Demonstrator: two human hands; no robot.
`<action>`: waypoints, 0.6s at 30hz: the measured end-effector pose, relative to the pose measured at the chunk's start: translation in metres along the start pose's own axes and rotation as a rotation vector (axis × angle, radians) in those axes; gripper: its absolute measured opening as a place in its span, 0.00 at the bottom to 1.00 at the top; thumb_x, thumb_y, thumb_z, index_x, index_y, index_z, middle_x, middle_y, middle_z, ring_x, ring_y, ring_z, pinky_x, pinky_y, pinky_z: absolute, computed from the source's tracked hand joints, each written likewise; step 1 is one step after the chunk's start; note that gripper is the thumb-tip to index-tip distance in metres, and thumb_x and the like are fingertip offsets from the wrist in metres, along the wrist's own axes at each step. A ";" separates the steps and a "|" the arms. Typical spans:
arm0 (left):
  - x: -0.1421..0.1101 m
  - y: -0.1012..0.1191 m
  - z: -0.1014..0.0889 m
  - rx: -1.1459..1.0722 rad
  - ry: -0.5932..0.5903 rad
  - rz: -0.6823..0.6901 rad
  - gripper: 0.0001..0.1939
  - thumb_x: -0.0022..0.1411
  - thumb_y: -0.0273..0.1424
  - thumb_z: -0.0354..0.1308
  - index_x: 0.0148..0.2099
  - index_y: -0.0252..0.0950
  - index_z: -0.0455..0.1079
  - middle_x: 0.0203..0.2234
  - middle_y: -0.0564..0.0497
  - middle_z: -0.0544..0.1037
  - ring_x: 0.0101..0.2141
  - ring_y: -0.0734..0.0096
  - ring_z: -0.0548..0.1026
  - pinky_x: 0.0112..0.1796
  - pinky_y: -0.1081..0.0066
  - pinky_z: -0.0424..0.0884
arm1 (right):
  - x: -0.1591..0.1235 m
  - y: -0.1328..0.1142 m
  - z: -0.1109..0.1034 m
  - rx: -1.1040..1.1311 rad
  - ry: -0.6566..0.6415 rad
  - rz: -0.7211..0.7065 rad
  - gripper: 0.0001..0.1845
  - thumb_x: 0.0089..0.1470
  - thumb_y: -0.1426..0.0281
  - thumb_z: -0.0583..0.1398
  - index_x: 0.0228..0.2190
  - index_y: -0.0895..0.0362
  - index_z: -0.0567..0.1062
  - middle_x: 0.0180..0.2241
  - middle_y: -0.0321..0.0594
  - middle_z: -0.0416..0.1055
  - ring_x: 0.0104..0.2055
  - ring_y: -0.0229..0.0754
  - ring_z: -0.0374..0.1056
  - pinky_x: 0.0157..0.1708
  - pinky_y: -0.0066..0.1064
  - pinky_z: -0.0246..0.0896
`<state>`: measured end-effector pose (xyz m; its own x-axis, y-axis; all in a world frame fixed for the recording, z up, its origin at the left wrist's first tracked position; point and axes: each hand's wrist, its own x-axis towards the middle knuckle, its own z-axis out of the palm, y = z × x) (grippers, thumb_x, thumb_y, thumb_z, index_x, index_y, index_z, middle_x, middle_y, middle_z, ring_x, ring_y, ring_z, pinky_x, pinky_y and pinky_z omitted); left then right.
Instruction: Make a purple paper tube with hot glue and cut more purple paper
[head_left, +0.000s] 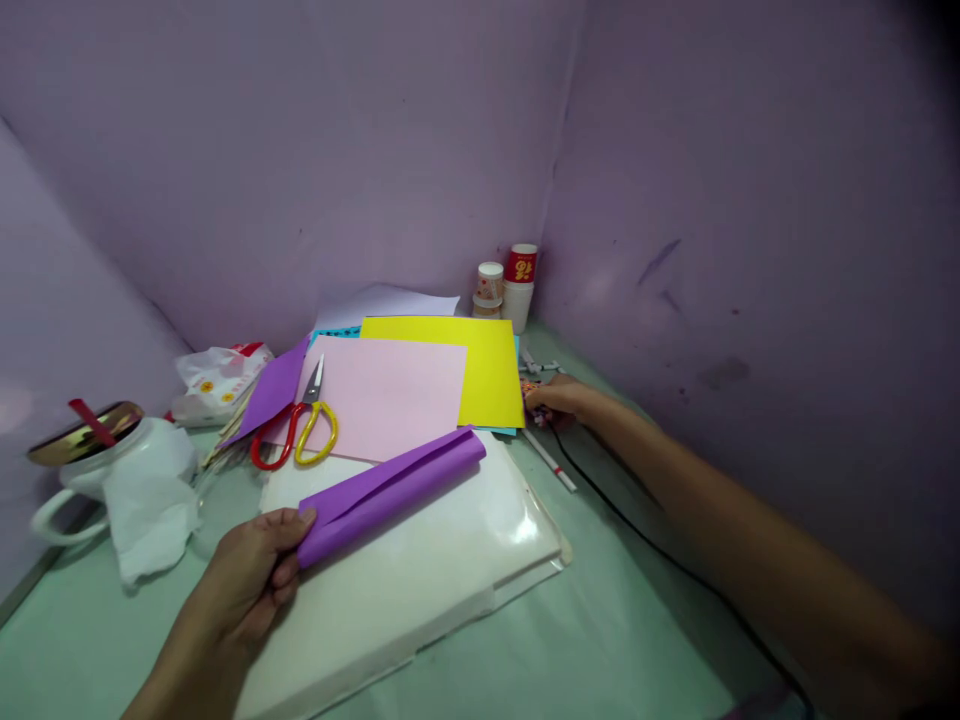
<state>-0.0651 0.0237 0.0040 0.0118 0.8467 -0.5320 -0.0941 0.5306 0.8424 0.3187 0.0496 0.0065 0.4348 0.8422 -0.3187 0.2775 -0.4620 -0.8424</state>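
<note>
My left hand (259,575) pinches the lower left end of a loosely folded sheet of purple paper (394,495), held over a white board-like slab (442,560). At the right edge of the yellow paper, my right hand (556,398) has its fingers curled round a small, colourful patterned thing (530,388), mostly hidden. A black cord (637,520) runs from beside that hand towards the lower right. Scissors (304,430) with one red and one yellow handle lie on a pink sheet (397,385), which overlaps the yellow sheet (491,370).
Paper cups (519,290) stand stacked in the back corner. On the left are a white mug (127,465) with a gold lid, a tissue (150,510) and a plastic bag (221,385). A white stick (551,462) lies on the green tabletop near the right wall.
</note>
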 end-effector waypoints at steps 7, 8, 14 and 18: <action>0.002 -0.002 -0.002 0.041 0.012 0.011 0.19 0.37 0.35 0.66 0.17 0.37 0.55 0.03 0.62 0.54 0.06 0.86 0.49 0.08 0.84 0.46 | -0.022 -0.002 -0.009 0.294 -0.092 0.155 0.14 0.58 0.66 0.56 0.44 0.60 0.69 0.42 0.42 0.69 0.38 0.40 0.69 0.35 0.36 0.68; 0.001 -0.002 -0.002 0.042 0.012 0.015 0.20 0.36 0.35 0.66 0.17 0.37 0.55 0.03 0.62 0.54 0.06 0.86 0.49 0.08 0.84 0.46 | -0.027 -0.001 -0.011 0.340 -0.087 0.161 0.12 0.58 0.67 0.57 0.41 0.61 0.70 0.38 0.40 0.70 0.34 0.38 0.69 0.33 0.34 0.68; -0.002 0.001 0.002 0.032 0.020 0.011 0.20 0.32 0.32 0.67 0.17 0.37 0.55 0.03 0.62 0.54 0.06 0.87 0.49 0.07 0.84 0.47 | -0.076 0.009 -0.018 0.574 0.038 0.081 0.09 0.48 0.79 0.57 0.21 0.56 0.65 0.17 0.31 0.60 0.19 0.32 0.59 0.29 0.30 0.70; -0.003 0.004 0.004 0.001 0.005 0.014 0.18 0.38 0.31 0.65 0.17 0.36 0.55 0.03 0.62 0.54 0.06 0.87 0.49 0.07 0.84 0.47 | -0.121 0.016 -0.018 0.656 0.100 -0.127 0.13 0.39 0.77 0.62 0.30 0.53 0.69 0.30 0.33 0.69 0.30 0.37 0.68 0.32 0.28 0.69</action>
<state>-0.0615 0.0235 0.0096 0.0056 0.8536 -0.5209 -0.0929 0.5191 0.8497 0.2861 -0.0649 0.0400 0.5189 0.8348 -0.1842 -0.2326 -0.0695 -0.9701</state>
